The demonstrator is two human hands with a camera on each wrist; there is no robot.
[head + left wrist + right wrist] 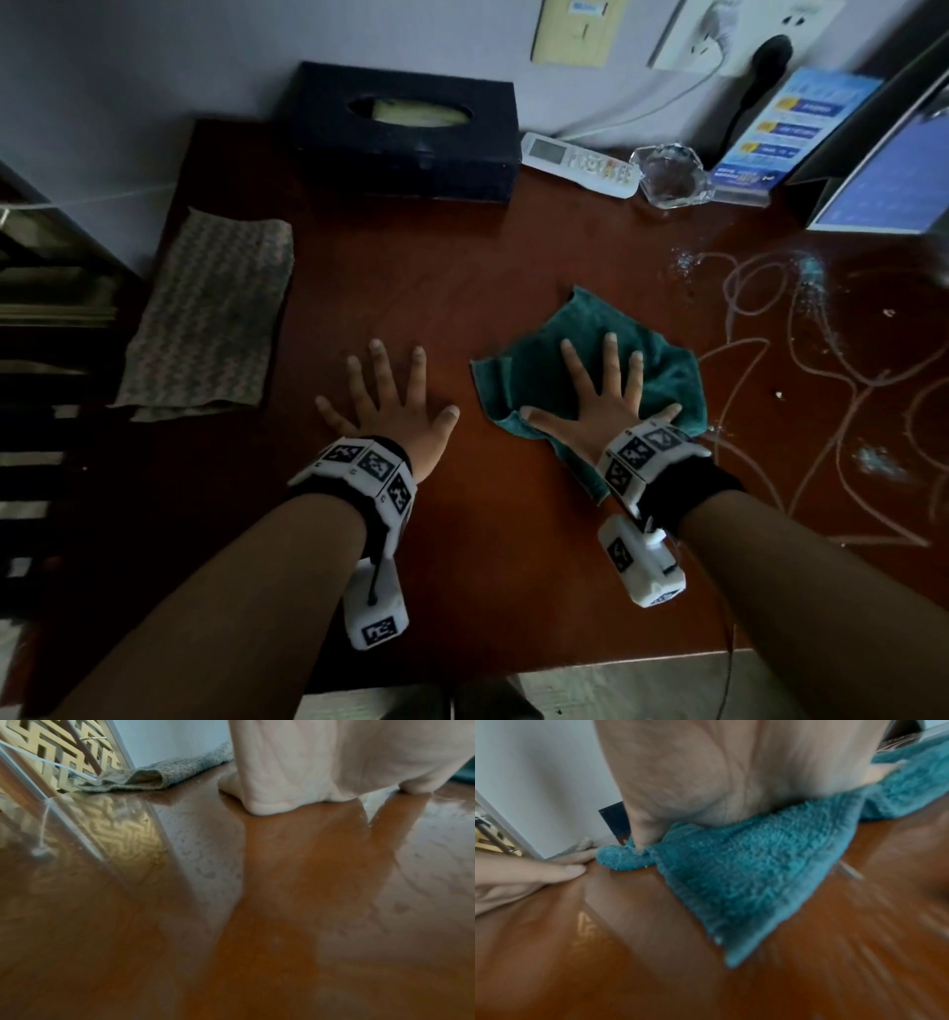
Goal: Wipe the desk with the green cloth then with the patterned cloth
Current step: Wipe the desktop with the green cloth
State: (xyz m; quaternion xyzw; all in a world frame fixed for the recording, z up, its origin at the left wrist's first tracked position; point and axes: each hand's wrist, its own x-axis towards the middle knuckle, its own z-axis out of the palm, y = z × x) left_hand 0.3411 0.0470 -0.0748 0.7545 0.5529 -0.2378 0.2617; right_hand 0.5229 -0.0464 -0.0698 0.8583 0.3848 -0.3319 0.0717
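Observation:
The green cloth lies crumpled on the reddish-brown desk, right of centre. My right hand presses flat on it with fingers spread; its palm fills the top of the right wrist view. My left hand rests flat on the bare desk beside it, fingers spread, holding nothing; the left wrist view shows its palm on the wood. The folded patterned cloth lies at the desk's left edge. Pale scribbles and crumbs mark the desk to the right.
Along the back wall stand a dark tissue box, a white remote, a glass ashtray, a blue card stand and a screen. Cables run to wall sockets. The desk's front edge is near me.

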